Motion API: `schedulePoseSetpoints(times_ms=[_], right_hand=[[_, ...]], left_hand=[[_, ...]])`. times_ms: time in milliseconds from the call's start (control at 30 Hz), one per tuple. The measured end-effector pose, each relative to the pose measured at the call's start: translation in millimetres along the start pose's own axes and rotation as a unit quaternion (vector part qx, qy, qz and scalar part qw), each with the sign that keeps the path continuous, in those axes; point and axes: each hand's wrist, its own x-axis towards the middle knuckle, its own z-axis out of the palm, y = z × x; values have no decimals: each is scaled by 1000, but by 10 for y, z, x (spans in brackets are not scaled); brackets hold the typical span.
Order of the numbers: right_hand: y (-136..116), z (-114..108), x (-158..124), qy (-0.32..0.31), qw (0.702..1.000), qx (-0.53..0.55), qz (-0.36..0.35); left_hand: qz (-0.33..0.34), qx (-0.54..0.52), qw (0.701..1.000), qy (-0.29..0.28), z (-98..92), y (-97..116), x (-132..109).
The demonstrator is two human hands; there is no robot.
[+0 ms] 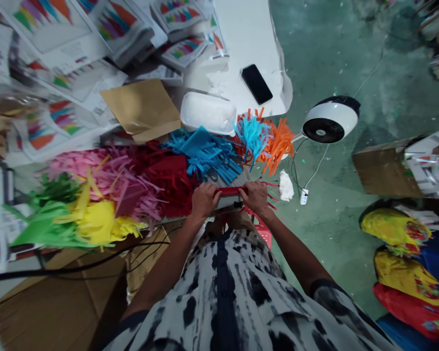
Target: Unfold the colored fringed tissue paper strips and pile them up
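My left hand [205,199] and my right hand [256,196] are closed on a red fringed paper strip [231,190], stretched level between them at the table's near edge. Thin red fringe ends stick out to the right of my right hand. Just left of my left hand lies a pile of dark red fringed paper [168,178]. Blue fringed paper [208,156] rests beyond it. A light blue tassel [252,136] and an orange tassel [280,141] hang at the table's right end. Pink [95,170], yellow [98,222] and green [47,224] fringed paper lie farther left.
A white tub [208,113], a brown envelope [142,108] and a black phone [256,84] lie beyond the piles, beside stacked printed packets [73,87]. A fan [331,119] stands on the right. Cardboard boxes [386,168] and yellow bags [395,229] are on the floor.
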Motion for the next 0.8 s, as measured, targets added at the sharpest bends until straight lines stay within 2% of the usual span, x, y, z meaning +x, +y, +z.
schedulePoseSetpoints(times_ms=[267,467,567,667,733,800], right_hand=[[-42,-6,-6,6,1000,-21,10],[-79,6,-14,22,999,-19,15],[-91,37,-29,40,999,-13,23],[-46,86,-64,77,997,-10,8],[33,118,-107,102,995,-9,-8],[130,143,-175,125,992,-12,-1]], left_hand=[[-20,42,999,17,15,71,-5],[-43,69,996,37,-40,215,68],[37,58,997,46,-26,281,68],[151,28,988,-3,69,289,3],[174,30,984,-26,147,274,-64],[169,42,984,-25,208,262,-130]])
